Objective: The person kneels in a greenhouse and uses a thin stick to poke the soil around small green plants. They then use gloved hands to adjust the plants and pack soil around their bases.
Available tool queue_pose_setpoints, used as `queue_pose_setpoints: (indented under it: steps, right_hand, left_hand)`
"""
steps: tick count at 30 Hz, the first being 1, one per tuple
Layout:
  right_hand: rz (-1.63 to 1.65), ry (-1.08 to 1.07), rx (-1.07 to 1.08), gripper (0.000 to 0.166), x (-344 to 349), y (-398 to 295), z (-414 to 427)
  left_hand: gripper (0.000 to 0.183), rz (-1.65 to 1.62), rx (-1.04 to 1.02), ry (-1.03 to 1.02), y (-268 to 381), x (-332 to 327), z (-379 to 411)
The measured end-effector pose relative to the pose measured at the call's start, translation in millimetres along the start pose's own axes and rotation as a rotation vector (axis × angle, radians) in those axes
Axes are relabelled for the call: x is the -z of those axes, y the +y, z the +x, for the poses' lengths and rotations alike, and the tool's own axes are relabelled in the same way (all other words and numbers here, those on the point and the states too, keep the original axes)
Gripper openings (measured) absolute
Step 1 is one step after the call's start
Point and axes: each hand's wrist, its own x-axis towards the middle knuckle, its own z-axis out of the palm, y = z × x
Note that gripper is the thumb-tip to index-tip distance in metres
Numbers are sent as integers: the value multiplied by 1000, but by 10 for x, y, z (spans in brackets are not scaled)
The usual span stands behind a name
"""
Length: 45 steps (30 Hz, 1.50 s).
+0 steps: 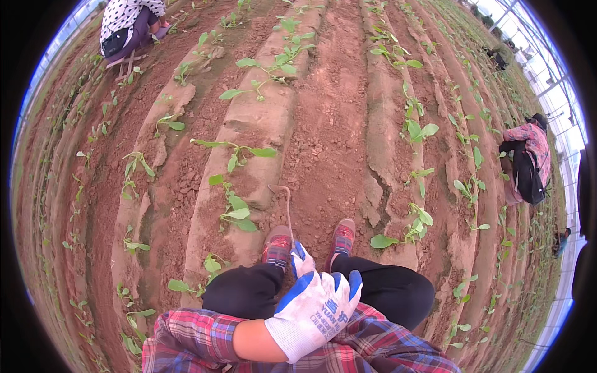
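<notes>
My left hand [319, 305], in a white knit glove with blue-coated fingertips, lies back-up over my lap with its fingers bent. What is under its palm is hidden. Just beyond it, mostly covered by it, my right hand [302, 261] in a like glove grips a thin hooked metal hand tool [289, 210]. The tool's bent tip points left over the soil at the edge of a raised bed [261, 112]. Leafy green seedlings [237, 212] stand in that bed left of the tool. More seedlings [416, 228] grow in the bed on the right.
My shoes [278, 247] rest in the reddish soil furrow [324, 116] between beds. A person in a dotted top [123, 18] sits low at upper left; a person in a patterned pink top [531, 144] crouches at right. Further people and a greenhouse frame [552, 86] show along the right rim.
</notes>
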Motion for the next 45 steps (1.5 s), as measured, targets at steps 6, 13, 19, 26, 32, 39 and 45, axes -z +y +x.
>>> queue_pose_setpoints:
  steps: [6,13,19,26,32,39,45]
  right_hand:
    - [97,57,121,40,36,-275,364]
    - [178,194,118,31,634,-1479,1542]
    - [-957,534,357,41,1368,-2251,2238]
    - [-1390,605,224,54,1923,-2506,2539]
    - [-1363,482,131,55,1867,-2274,2426]
    - [-1470,350,176,40,2154,-2420,2169]
    - [-1625,270,126,43,2116,-2280,1649]
  left_hand:
    - [33,-24,46,23,45,227,1]
    - [36,-7,-41,-6,-89,311,67]
    - [37,-76,2,-19,-220,349,154]
    - [40,-77,-19,-51,-305,422,325]
    - [41,-82,-44,-39,-274,441,390]
    - [42,-1,-51,4,-179,455,302]
    - [40,-5,-16,67,-127,423,173]
